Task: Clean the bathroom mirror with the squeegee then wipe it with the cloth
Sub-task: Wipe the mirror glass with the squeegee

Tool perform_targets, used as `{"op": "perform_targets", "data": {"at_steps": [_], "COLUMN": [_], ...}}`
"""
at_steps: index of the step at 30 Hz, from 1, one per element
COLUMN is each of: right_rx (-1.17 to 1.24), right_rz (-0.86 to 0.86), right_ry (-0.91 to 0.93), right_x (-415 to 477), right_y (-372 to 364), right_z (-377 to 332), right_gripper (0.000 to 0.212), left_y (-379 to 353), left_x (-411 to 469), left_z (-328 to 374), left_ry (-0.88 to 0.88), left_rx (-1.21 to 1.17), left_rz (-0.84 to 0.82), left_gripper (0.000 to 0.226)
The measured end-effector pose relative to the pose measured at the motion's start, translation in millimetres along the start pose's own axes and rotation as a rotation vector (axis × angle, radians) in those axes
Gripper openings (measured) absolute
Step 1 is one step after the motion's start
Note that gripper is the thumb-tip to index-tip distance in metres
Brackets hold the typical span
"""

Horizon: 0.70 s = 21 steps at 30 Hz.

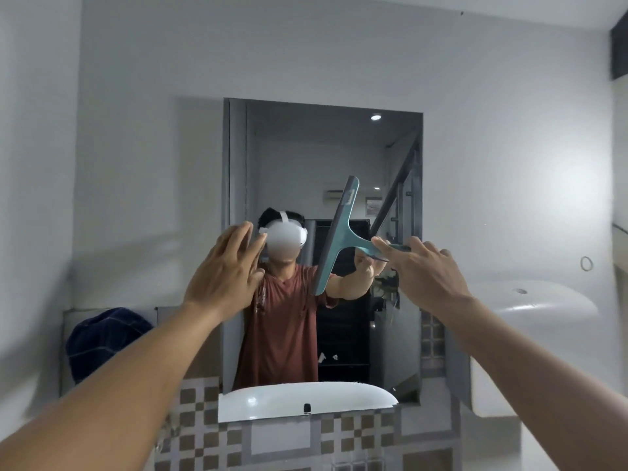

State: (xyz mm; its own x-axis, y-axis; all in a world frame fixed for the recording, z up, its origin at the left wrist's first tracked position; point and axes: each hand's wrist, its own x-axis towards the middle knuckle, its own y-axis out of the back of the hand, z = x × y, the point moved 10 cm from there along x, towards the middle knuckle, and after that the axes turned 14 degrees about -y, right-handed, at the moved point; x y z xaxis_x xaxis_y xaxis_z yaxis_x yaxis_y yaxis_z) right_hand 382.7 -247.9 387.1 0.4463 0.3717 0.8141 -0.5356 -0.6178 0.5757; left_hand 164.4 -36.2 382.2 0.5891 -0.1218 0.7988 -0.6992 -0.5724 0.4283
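Hands raised: right hand (421, 266) grips squeegee (334, 239) handle, blade tilted toward one o'clock against mirror (306, 158); left hand (226, 270) open, empty, steadying.

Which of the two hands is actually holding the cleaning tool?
The right hand: it grips the handle of the teal squeegee, blade raised before the mirror. The left hand is open and empty, fingers spread.

White sink (530, 304) on right wall. Dark blue checked fabric (102, 341) bunched on ledge at left. Brown-and-white checkered tiles (200, 433) below. Small ring (586, 263) on wall above sink.
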Motion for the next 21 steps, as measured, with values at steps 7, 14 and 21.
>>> {"op": "perform_targets", "data": {"at_steps": [7,14,21], "right_rx": [0.058,0.107,0.203], "right_rz": [-0.039,-0.087,-0.148], "right_ry": [-0.087,-0.198,-0.318], "right_x": [-10,-31,-56], "right_y": [-9,-27,-43], "right_z": [35,44,37], "right_gripper": [0.071,0.075,0.065], "left_y": [-11,-14,-13], "left_x": [13,10,9], "left_z": [-6,-9,-8], "left_ry": [-0.038,-0.028,0.009], "left_rx": [0.052,0.008,-0.039], "left_rz": [-0.073,-0.088,-0.098], "left_gripper": [0.082,0.085,0.082]}}
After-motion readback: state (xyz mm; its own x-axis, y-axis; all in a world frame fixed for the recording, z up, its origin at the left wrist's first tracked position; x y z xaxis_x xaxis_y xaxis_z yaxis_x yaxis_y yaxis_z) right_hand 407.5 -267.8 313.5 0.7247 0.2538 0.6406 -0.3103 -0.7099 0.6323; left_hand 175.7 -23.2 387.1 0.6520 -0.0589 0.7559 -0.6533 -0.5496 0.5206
